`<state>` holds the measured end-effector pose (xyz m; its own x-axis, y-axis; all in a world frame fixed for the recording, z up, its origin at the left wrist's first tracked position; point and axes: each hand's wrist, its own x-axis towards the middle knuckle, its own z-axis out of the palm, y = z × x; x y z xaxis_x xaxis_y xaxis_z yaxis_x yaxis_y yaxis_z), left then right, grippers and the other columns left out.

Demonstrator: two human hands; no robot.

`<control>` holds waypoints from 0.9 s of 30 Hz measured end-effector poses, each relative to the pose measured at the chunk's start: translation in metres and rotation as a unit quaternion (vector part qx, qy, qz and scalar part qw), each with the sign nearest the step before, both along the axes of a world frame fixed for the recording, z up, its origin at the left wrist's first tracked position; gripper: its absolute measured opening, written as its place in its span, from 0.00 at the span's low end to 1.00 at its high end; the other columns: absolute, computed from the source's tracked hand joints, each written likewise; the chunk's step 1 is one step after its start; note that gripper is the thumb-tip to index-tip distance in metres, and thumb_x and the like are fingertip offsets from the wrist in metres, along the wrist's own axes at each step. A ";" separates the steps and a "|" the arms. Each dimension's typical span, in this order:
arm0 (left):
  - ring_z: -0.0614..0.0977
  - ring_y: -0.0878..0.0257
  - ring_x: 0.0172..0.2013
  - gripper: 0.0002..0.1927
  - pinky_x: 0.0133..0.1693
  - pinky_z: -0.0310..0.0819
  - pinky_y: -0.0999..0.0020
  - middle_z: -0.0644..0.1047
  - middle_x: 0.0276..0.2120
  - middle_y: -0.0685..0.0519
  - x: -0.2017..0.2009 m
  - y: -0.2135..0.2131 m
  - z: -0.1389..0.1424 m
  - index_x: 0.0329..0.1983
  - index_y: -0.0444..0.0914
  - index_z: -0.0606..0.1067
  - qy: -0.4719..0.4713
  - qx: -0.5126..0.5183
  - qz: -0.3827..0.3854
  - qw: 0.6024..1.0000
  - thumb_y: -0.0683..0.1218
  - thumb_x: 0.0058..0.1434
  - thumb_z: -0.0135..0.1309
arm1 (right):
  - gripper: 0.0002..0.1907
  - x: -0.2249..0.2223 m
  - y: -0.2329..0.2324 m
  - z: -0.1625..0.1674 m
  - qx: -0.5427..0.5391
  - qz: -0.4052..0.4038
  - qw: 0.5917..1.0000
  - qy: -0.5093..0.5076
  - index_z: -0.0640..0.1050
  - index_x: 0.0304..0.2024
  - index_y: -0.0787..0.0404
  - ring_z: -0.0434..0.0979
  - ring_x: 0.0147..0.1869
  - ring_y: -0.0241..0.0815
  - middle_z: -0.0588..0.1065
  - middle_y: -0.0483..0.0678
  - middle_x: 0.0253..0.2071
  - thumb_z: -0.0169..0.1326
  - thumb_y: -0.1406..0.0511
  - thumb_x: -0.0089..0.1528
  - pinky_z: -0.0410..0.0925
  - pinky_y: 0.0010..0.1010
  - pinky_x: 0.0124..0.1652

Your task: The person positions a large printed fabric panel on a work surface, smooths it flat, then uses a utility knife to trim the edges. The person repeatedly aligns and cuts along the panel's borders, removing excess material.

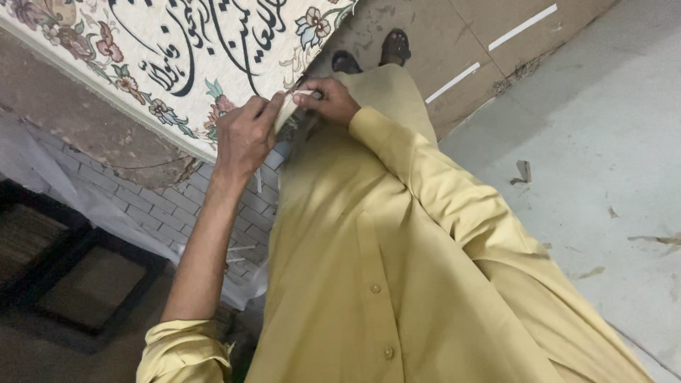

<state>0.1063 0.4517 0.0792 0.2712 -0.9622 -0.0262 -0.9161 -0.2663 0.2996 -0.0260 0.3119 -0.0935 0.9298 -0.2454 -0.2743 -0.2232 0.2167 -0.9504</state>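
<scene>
We are looking down at two hands working at the corner of a cream rug (191,64) with flowers and black curly writing on it. Our left hand (245,135) is curling its fingers shut around the rug's edge, pinching it tight. Our right hand (328,99) is squeezing the same pale corner (287,110) from the other side, fingers closed on it. The rug is lying on a rough table (92,128), and its corner is sticking out over the edge, just above our yellow shirt (369,269).
</scene>
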 end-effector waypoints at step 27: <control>0.83 0.49 0.26 0.17 0.25 0.77 0.55 0.76 0.38 0.40 0.006 0.083 -0.049 0.48 0.28 0.76 -0.024 0.136 -0.078 0.987 0.29 0.55 0.51 | 0.09 -0.016 0.048 0.002 -0.156 -0.234 0.958 0.056 0.84 0.39 0.65 0.77 0.27 0.34 0.78 0.47 0.25 0.63 0.64 0.64 0.69 0.29 0.30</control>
